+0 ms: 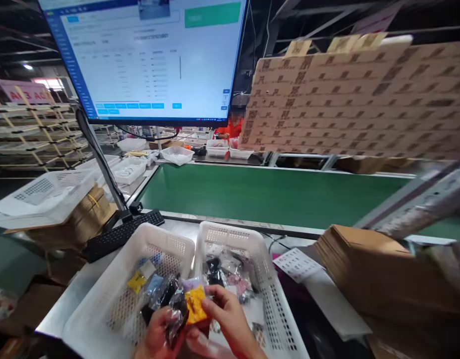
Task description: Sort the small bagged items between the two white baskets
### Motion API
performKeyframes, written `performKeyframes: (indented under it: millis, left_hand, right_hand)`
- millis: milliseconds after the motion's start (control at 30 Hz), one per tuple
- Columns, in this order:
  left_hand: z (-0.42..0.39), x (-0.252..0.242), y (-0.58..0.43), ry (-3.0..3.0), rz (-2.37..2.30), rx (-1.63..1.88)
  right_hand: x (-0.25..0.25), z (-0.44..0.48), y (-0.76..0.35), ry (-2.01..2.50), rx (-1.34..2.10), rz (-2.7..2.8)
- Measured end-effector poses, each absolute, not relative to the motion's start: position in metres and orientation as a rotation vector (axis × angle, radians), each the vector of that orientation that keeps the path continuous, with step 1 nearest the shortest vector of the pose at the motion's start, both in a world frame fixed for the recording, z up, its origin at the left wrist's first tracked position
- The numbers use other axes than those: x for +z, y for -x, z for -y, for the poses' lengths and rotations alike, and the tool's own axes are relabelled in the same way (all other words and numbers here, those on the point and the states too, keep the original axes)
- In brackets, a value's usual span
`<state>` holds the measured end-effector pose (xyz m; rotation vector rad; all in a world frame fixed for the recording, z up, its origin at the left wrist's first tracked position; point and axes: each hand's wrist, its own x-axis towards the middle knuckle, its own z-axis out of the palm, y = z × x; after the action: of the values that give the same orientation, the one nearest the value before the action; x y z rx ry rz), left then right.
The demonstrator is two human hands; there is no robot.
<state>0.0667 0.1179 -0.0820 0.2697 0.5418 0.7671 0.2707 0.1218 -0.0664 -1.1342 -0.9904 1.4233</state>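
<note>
My left hand (158, 331) is closed on a clear plastic bag (175, 306) with something dark inside, above the left white basket (91, 319). My right hand (231, 319) pinches a yellow-orange packet (195, 304) between thumb and fingers, right beside that bag. What exactly the packet contains cannot be made out. Below the hands, the left basket holds a small yellow packet (136, 282), a blue one (155, 285) and dark bagged items. The right white basket (280, 309) contains several clear bags with black, pink and pale contents (239, 284).
A monitor (151, 65) hangs over a black keyboard (121, 234) at the left. Behind the baskets runs a green conveyor belt (267, 192). Stacked cardboard (364, 244) and a printed sheet (297, 264) lie right. A person in orange (230, 130) is beyond the belt.
</note>
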Motion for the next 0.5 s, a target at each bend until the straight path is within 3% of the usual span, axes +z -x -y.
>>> performKeyframes:
  millis: [267, 500]
  left_hand:
    - [-0.118, -0.081, -0.081, -0.192, -0.556, 0.839]
    - [-0.125, -0.061, -0.097, -0.037, -0.851, 0.966]
  right_hand:
    - [-0.071, -0.111, -0.327, 1.163, 1.363, 0.760]
    - [-0.063, -0.111, -0.339, 1.203, 1.418, 0.943]
